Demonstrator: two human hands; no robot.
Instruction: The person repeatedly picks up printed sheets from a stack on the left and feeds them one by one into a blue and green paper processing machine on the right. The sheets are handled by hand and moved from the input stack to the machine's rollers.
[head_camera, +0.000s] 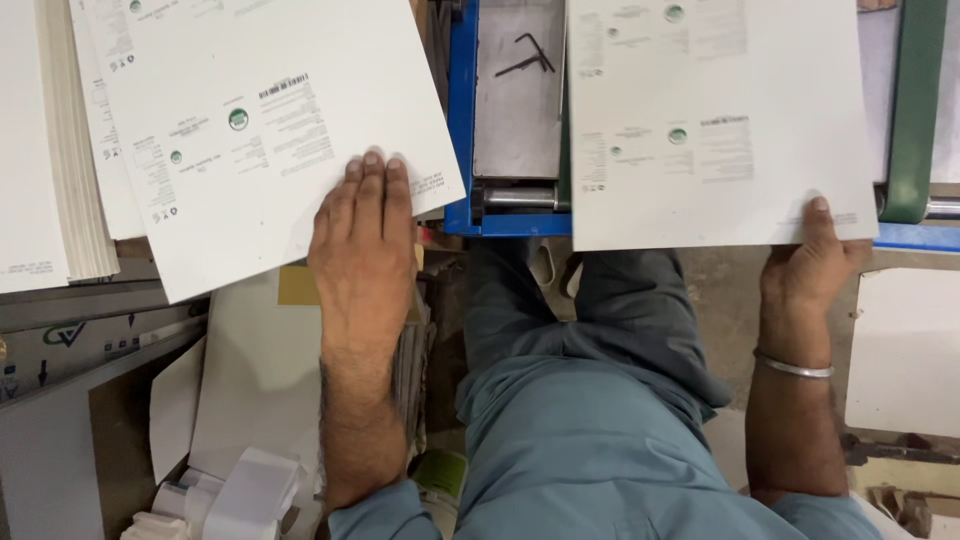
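Note:
My left hand (362, 240) lies flat, fingers together, on the near edge of a tilted white printed cardboard sheet (250, 120) at the left, which rests on a tall stack of similar sheets (50, 150). My right hand (812, 262) grips the lower right corner of another white printed sheet (710, 120), thumb on top, holding it over the blue and green machine bed (462, 120). A metal bangle (795, 367) sits on my right wrist.
A grey metal plate (515, 110) with a black hex key (528, 55) sits between the two sheets. A green machine bar (915, 110) stands at the right. Paper offcuts (240, 490) pile at lower left. My legs in blue-grey trousers (590, 400) fill the middle.

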